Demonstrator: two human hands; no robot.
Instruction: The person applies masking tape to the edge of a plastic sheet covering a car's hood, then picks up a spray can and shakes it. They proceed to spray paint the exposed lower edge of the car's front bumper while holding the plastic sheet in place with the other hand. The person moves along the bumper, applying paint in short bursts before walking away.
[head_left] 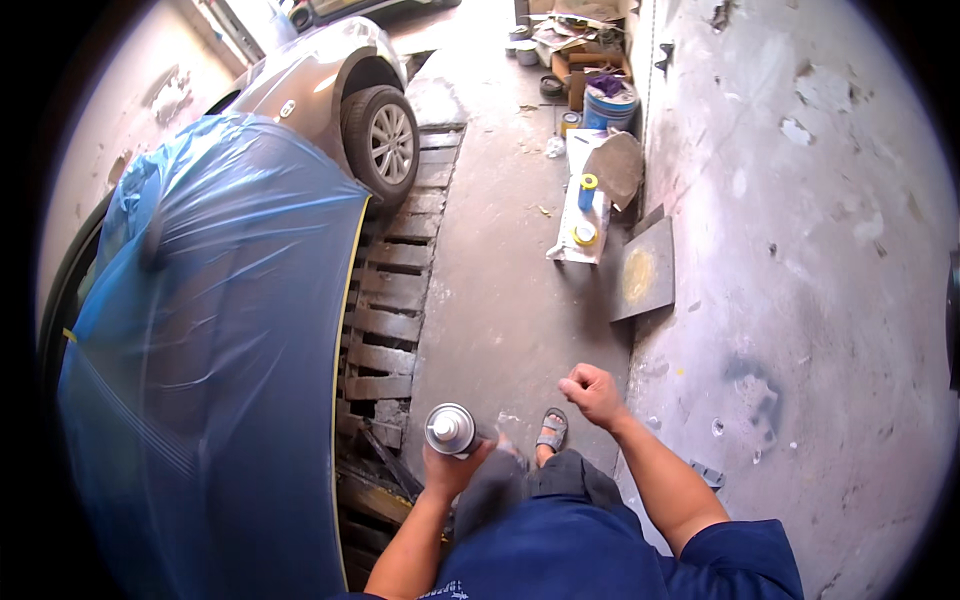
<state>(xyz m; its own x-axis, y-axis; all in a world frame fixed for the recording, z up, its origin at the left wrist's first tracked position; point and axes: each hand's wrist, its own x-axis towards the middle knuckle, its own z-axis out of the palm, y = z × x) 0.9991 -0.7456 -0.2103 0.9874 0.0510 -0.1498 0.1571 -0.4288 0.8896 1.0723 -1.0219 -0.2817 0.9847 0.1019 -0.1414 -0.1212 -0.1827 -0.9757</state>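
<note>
A spray can (450, 428) with a white nozzle stands upright in my left hand (456, 472), whose fingers wrap around its body in front of my left thigh. My right hand (598, 397) is raised above the floor on the other side, its fingers curled in and thumb forward; nothing shows in it. To my left, a car (325, 70) is partly draped in blue plastic sheeting (230, 300). Yellow masking tape (346, 300) runs down the sheet's near edge. My left hand is apart from the sheet.
Wooden slats (385, 320) with gaps between them lie along the car. Ahead on the right, a low white stand (567, 243) carries a blue bottle (587, 193) and a yellow-rimmed container (584, 233). A square board (648, 268) leans against the patchy wall (800, 250). Buckets (608, 105) and clutter stand farther back.
</note>
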